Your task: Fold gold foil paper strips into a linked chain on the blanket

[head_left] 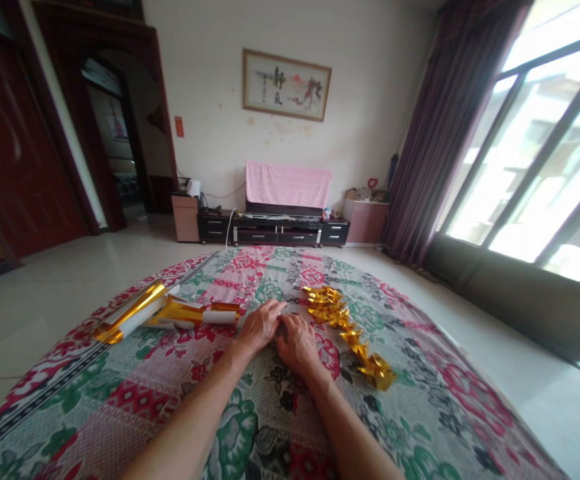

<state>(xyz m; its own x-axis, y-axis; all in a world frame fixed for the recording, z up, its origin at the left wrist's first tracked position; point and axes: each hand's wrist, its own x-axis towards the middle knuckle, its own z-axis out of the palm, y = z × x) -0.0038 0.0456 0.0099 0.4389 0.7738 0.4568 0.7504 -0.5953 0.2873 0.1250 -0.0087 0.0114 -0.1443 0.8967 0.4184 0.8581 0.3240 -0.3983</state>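
My left hand (261, 325) and my right hand (297, 345) meet over the middle of the patterned cloth (235, 427). Their fingers are bent and close together, the tips turned down and in. Whatever lies under or between them is hidden by the hands. Right of my right hand runs a curved row of folded gold foil pieces (353, 337), several of them touching or overlapping. To the left lie curled gold foil sheets (135, 312) with white undersides, and another foil sheet (190, 312) reaches close to my left hand.
The floral cloth covers a broad surface with a rounded far edge. Beyond it, a low black cabinet (277, 235) stands against the wall, with a pink cloth (289, 183) draped above it. A purple curtain (435, 127) hangs beside windows on the right; a red door (17, 147) is at left.
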